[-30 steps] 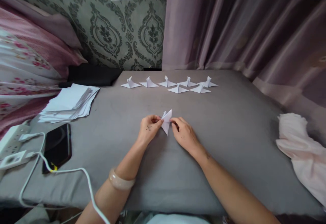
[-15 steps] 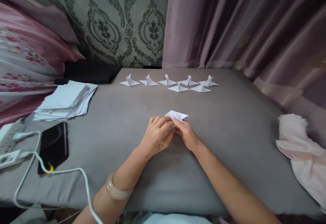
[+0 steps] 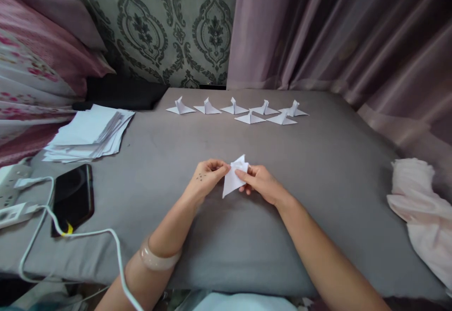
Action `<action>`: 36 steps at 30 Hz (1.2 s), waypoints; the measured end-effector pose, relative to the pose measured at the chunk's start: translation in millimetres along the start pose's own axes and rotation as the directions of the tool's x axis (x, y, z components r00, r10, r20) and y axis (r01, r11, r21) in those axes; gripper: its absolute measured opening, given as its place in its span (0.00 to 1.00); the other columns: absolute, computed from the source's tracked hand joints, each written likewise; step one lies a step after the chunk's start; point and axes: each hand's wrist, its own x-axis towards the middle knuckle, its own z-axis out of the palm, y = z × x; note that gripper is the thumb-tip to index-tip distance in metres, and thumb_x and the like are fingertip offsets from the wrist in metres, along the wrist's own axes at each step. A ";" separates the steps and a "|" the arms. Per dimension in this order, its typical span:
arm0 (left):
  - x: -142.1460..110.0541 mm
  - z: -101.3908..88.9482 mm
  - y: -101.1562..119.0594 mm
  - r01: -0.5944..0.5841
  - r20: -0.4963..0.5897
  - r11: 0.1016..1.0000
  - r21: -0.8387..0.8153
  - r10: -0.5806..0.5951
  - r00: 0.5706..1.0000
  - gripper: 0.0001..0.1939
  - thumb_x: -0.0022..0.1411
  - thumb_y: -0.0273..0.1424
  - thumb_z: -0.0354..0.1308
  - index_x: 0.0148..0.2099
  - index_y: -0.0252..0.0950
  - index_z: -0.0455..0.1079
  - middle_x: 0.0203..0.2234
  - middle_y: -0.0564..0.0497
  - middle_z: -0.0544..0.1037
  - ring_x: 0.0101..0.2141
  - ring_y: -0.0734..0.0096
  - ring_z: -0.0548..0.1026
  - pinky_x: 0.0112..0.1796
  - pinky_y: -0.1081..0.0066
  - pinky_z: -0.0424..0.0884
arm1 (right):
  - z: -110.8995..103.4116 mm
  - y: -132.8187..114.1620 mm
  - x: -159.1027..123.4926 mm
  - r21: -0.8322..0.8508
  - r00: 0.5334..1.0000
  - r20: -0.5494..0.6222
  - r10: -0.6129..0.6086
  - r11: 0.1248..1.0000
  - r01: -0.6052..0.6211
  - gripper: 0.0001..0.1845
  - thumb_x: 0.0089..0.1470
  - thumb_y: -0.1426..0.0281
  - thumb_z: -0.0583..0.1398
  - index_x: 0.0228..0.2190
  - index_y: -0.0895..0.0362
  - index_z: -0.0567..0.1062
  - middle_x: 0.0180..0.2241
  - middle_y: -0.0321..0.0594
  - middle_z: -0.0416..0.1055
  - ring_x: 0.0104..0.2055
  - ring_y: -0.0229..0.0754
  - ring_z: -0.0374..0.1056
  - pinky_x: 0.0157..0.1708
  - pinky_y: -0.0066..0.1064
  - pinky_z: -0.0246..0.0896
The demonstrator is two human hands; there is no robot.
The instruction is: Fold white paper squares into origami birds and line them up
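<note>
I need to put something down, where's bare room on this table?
The cloth is bare between the right hand and the pale pink fabric, and between the left hand and the phone. Crowded: the far edge, with seven folded paper pieces; the left side, with the paper stack, power strip and cable; and the middle, around the held paper.

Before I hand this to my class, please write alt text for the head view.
The left hand and right hand hold folded white paper over a gray tablecloth. Beyond are seven bird-like origami figures, five behind two; at left, a stack of white paper and a smartphone.
</note>
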 end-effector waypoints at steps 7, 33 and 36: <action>10.9 0.4 -19.0 -0.115 -0.219 0.857 0.503 0.256 0.942 0.09 0.53 0.35 0.61 0.27 0.35 0.76 0.36 0.45 0.74 0.41 0.62 0.71 0.45 0.63 0.65 | 6.1 7.0 8.7 -0.463 0.926 -0.359 -0.114 0.883 -0.071 0.15 0.54 0.57 0.59 0.28 0.56 0.74 0.22 0.36 0.72 0.22 0.37 0.65 0.24 0.28 0.58; -0.3 -17.0 -14.8 -0.318 0.177 0.507 0.801 0.307 0.935 0.11 0.59 0.35 0.61 0.44 0.40 0.74 0.39 0.47 0.73 0.40 0.60 0.69 0.41 0.62 0.65 | -9.6 5.4 -6.5 -0.760 0.930 -0.059 -0.362 0.621 0.193 0.13 0.62 0.69 0.52 0.42 0.53 0.76 0.41 0.40 0.70 0.38 0.37 0.68 0.42 0.31 0.60; 2.2 -16.7 -15.5 -0.325 0.172 0.540 0.777 0.314 0.934 0.09 0.60 0.34 0.59 0.43 0.40 0.74 0.38 0.47 0.73 0.39 0.61 0.70 0.40 0.64 0.66 | -7.7 4.3 -6.5 -0.763 0.931 -0.072 -0.358 0.621 0.180 0.13 0.62 0.69 0.52 0.42 0.54 0.76 0.41 0.41 0.70 0.38 0.38 0.68 0.42 0.31 0.60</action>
